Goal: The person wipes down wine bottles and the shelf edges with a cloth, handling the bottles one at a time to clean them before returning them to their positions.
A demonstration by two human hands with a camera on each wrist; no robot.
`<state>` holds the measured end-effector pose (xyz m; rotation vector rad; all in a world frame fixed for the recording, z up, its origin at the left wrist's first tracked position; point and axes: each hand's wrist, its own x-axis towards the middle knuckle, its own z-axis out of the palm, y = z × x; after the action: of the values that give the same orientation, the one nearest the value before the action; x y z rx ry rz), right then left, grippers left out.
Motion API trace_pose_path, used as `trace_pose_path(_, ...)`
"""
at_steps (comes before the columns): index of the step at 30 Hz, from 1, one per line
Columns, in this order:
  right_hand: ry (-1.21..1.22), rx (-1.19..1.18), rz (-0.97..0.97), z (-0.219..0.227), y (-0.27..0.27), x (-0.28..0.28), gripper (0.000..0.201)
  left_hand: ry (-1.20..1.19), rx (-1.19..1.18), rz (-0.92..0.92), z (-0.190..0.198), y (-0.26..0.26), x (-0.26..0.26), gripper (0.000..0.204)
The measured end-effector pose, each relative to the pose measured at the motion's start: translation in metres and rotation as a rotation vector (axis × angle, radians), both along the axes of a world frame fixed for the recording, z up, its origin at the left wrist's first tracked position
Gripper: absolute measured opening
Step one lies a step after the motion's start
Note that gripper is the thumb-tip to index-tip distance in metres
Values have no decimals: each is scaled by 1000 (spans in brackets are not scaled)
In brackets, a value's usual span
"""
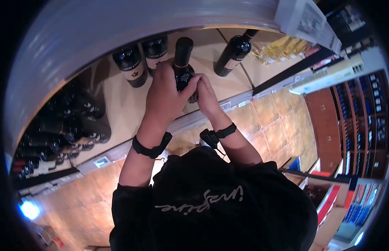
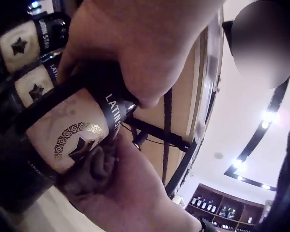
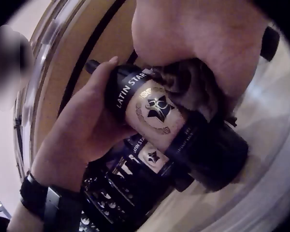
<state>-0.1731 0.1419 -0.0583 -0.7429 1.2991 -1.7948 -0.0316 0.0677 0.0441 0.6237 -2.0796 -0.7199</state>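
A dark wine bottle (image 1: pixel 184 52) with a cream star label is held over the shelf, its neck toward the top of the head view. My left hand (image 1: pixel 164 90) grips it around the shoulder, above the label. Crumpled in my right hand (image 1: pixel 208 97) is a grey-brown cloth (image 3: pixel 195 89), which lies against the side of the bottle beside the label. In the left wrist view the cloth covers part of the label's lower edge. Two bottles with matching labels, one the nearer bottle (image 1: pixel 129 67), stand just left of my hands.
Another wine bottle (image 1: pixel 234 54) stands on the shelf (image 1: pixel 123 106) to the right, before several yellow-gold bottles (image 1: pixel 282 50). Dark bottles (image 1: pixel 69 125) crowd the left side. A curved pale edge (image 1: pixel 152 16) runs across the top. Tiled floor (image 1: pixel 270 121) and wall racks (image 1: pixel 360 117) lie beyond.
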Motion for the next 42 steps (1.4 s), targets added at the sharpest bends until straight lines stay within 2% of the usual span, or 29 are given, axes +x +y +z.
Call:
trace_pose_path(2, -46, 38, 7, -12, 6, 3, 20, -32, 16, -36, 3, -1, 2, 57)
trace_pose_path(5, 80, 72, -102, -27, 7, 12, 25, -46, 27, -73, 5, -2, 4, 57)
trace_pose_path(6, 56, 128, -95, -27, 9, 12, 32, -50, 19, -73, 4, -3, 4, 58)
trace_pose_path(12, -6, 90, 5, -31, 8, 4, 39, -65, 9, -71, -1, -5, 3, 60)
trace_pose_path(15, -5, 84, 14, -33, 7, 2, 40, -77, 51, -65, 6, -3, 2, 60)
trace_pose_path(18, 73, 185, 65, -35, 7, -4, 40, -79, 43, -66, 2, -3, 4, 61)
trace_pose_path(21, -41, 102, 55, -21, 3, 0, 40, -105, 34, -65, 1, -5, 3, 60)
trace_pose_path(22, 47, 93, 44, -30, 10, 3, 40, -121, 39, -65, 2, -4, 3, 59)
trace_pose_path(26, 10, 92, 46, -38, 13, 3, 40, -108, 114, -71, 12, 1, 0, 52)
trace_pose_path(34, -2, 46, 107, -43, 11, 0, 36, -65, 56, 33, 10, 11, -8, 42)
trace_pose_path(37, -74, 26, 102, -38, 13, 2, 35, 19, 157, -3, 7, 15, -12, 42)
trace_pose_path(38, -116, 6, 87, -32, 13, 4, 35, -37, 81, -7, 4, 12, -11, 47)
trace_pose_path(42, 39, -75, -44, -25, 11, 10, 36, -99, 91, 25, 4, 15, -10, 55)
